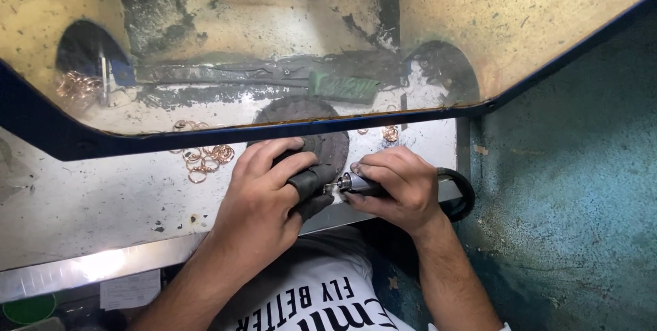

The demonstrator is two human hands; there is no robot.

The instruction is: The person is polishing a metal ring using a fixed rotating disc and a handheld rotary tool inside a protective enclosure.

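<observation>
Our right hand is closed around a slim rotary handpiece, fingers pressed together along its barrel, its black hose looping off to the right. Our left hand is curled shut, thumb and forefinger in dark finger guards, pinching something small against the tool's tip; the piece itself is too hidden to name. Both hands rest over a round dark pad on the white, sooty bench. To do this well, we judge both wrists should stay braced on the bench, with light pressure and the tip kept off the guards. Just left of the pad lies a loose heap of copper-coloured rings, a few more beyond the right hand. A clear dusty shield with a blue edge leans over the far side.
</observation>
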